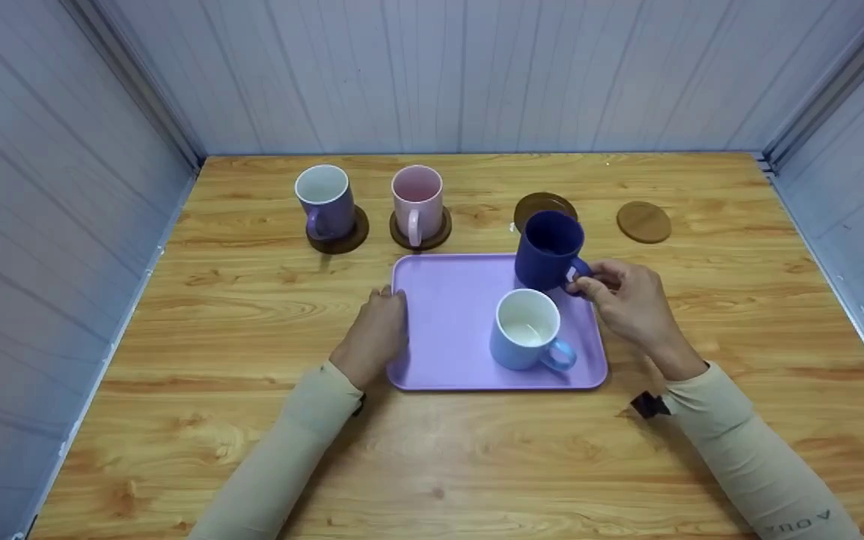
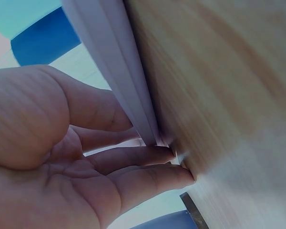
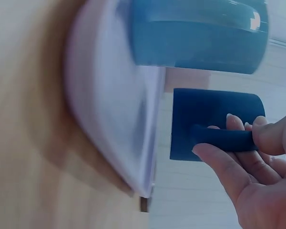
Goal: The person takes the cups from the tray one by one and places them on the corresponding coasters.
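Note:
My right hand (image 1: 636,306) pinches the handle of a dark blue mug (image 1: 535,262) above the back right part of a lilac tray (image 1: 447,322). In the right wrist view, thumb and fingers are round the handle, and a gap shows between the dark blue mug (image 3: 186,102) and the tray (image 3: 117,109). A light blue mug (image 1: 514,349) with a white inside stands on the tray's right half, handle to the right. At the left edge my left hand (image 1: 372,337) holds the tray; the left wrist view shows its thumb and fingers about the rim (image 2: 112,57).
Behind the tray, a purple mug (image 1: 336,216) and a pink mug (image 1: 426,208) stand on dark round coasters. Another dark coaster (image 1: 543,201) lies behind the dark blue mug, partly hidden. Right of it lies a lighter wooden coaster (image 1: 643,222). Panelled walls (image 1: 432,75) enclose the table.

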A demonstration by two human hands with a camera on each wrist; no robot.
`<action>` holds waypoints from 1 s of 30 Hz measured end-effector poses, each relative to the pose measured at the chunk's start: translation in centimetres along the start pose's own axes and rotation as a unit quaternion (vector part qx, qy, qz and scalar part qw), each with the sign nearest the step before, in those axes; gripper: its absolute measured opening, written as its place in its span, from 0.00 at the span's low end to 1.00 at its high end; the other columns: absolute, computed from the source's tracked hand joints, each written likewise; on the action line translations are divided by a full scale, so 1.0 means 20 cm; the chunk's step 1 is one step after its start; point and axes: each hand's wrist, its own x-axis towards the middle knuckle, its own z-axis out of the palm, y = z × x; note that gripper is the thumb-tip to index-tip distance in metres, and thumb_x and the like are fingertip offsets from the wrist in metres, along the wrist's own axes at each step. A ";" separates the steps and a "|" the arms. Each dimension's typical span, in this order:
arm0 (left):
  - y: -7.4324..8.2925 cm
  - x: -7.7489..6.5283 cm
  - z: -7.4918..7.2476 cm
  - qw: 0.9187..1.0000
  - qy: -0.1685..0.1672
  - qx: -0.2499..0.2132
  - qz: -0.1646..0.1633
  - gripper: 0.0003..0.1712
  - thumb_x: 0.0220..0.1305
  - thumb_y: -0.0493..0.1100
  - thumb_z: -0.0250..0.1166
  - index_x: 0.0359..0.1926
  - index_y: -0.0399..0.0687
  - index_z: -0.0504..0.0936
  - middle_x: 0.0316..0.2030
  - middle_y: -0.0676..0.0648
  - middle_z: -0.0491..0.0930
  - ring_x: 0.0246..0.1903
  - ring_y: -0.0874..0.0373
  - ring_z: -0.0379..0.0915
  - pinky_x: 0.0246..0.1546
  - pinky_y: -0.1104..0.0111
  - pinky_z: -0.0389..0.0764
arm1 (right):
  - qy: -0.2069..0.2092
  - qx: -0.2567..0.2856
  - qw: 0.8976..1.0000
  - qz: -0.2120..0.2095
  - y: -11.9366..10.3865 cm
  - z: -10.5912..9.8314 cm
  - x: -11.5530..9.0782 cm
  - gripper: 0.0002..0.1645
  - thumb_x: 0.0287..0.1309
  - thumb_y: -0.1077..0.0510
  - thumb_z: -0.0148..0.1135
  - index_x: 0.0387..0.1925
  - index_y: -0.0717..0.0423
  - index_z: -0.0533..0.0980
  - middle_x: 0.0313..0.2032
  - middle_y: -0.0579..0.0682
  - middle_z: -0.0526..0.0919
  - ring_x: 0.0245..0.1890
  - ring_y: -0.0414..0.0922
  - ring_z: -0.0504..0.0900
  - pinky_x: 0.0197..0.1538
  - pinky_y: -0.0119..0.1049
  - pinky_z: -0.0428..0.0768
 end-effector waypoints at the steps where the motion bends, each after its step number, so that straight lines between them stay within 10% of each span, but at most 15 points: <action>1: 0.00 0.00 0.00 1.000 0.002 0.000 0.003 0.12 0.66 0.25 0.56 0.48 0.23 0.79 0.45 0.25 0.81 0.45 0.31 0.81 0.43 0.45 0.85 | 0.005 0.000 1.000 -0.003 -0.01 -0.01 0.00 0.07 0.67 0.63 0.67 0.42 0.64 0.85 0.34 0.55 0.91 0.39 0.44 0.91 0.42 0.22 0.82; 30: 0.00 0.00 0.00 1.000 0.000 0.005 -0.003 0.12 0.66 0.26 0.57 0.49 0.23 0.79 0.45 0.26 0.80 0.44 0.34 0.81 0.41 0.47 0.86 | 0.131 0.011 0.991 -0.003 -0.11 -0.02 0.38 0.13 0.68 0.56 0.68 0.46 0.63 0.86 0.37 0.56 0.91 0.37 0.42 0.90 0.39 0.23 0.83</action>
